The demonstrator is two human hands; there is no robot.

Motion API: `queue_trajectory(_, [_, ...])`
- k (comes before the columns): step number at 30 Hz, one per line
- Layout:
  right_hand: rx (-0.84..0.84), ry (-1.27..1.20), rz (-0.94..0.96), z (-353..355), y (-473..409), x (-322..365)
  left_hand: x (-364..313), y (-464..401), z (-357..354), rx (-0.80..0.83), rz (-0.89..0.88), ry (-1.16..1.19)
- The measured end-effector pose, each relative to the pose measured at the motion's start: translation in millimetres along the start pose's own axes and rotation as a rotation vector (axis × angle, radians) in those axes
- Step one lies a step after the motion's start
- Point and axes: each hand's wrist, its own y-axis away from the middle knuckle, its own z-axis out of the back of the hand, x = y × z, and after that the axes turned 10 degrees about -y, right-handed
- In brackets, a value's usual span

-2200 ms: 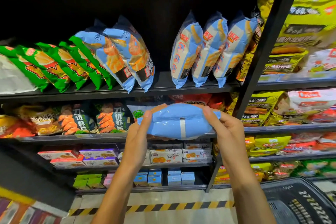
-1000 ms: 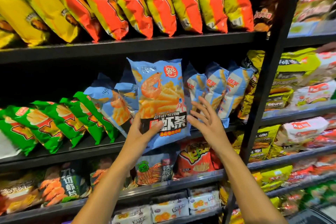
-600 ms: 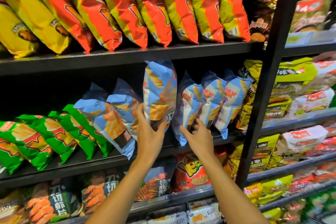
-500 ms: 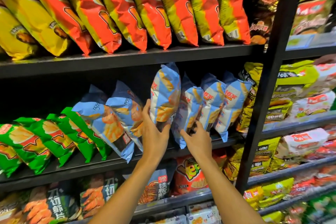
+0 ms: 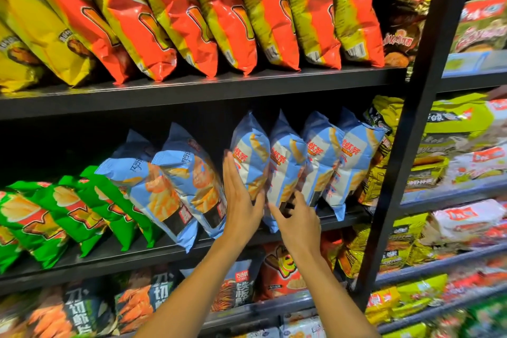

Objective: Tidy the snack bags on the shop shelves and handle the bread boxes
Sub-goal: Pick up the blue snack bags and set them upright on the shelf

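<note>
The left hand [image 5: 241, 200] presses flat, fingers straight, on the blue snack bag [image 5: 251, 156] at its 12 o'clock. The right hand [image 5: 297, 221] curls loosely beneath the neighbouring blue bag [image 5: 285, 170], grasp unclear.

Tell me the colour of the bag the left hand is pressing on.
Light blue and white bag, with red lettering; head view.

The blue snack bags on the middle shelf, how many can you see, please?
6: two leaning bags left of the hands, four upright at them. More may hide behind.
</note>
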Motion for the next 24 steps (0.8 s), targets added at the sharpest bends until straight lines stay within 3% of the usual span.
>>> queue_trajectory(12, [0.031, -0.109, -0.016, -2.7, -0.8, -3.2, 20.0, 0.6, -10.1, 0.124, -0.034, -0.186])
queue_trajectory(17, [0.124, -0.254, -0.045, 15.3, 10.6, -5.0, -8.1, -2.8, 27.2, 0.017, -0.182, -0.170])
queue_trajectory(24, [-0.116, -0.547, 0.253, 31.8, 43.7, 35.1, 7.1, 2.4, 143.9, -0.159, -0.408, -0.480])
